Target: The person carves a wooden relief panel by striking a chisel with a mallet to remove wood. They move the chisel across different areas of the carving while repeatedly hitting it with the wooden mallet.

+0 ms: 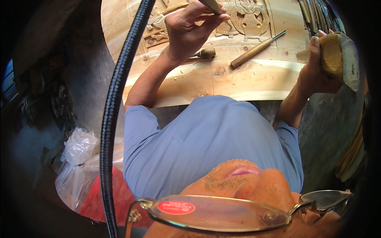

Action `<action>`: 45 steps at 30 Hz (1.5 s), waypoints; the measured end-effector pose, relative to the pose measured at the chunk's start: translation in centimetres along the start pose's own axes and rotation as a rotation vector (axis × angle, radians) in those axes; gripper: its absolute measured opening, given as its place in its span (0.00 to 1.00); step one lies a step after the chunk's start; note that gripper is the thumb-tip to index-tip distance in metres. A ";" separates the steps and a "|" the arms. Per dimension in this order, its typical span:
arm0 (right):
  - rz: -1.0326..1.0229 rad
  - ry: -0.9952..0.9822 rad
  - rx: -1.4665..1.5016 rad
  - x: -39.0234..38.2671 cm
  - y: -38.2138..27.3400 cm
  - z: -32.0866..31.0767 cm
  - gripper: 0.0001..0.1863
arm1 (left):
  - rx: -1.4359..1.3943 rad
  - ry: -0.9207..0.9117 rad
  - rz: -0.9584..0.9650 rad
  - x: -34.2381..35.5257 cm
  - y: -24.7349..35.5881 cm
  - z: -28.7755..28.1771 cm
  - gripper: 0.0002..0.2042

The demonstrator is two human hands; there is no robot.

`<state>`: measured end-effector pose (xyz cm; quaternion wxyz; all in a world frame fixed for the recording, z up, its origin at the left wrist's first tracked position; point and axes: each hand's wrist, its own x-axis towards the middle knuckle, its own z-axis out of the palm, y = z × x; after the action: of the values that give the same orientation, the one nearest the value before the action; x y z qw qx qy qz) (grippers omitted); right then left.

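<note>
My left hand [189,33] is closed on a wooden-handled tool [213,5] above the carved board [170,85]; the tool's upper part is cut off by the frame and its tip is not visible. Off to the right, my right hand [317,73] grips a chunky, worn wooden mallet [337,59], raised at the board's right side. A carving gouge [254,51] with a pale wooden handle lies between my hands, its metal end pointing up and right. Beside my left wrist rests another wooden-handled tool [207,52], partly hidden.
Relief carving [250,18] covers the board's far part, with small chips scattered nearer. Several long-handled tools [317,14] lie in a row at the far right. A black braided cable [113,99] crosses the left side. Plastic bags [79,158] sit at lower left.
</note>
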<state>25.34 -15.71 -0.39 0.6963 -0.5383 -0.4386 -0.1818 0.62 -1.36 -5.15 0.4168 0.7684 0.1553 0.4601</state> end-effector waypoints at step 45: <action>-0.538 -0.067 -0.448 -0.3 -4.5 -4.4 0.35 | -0.210 -0.545 0.318 5.9 3.1 3.9 0.05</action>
<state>23.70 -21.34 1.87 0.4733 -0.5486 -0.5364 -0.4327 6.61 -1.47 -0.22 0.4429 0.8307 -0.1321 0.3104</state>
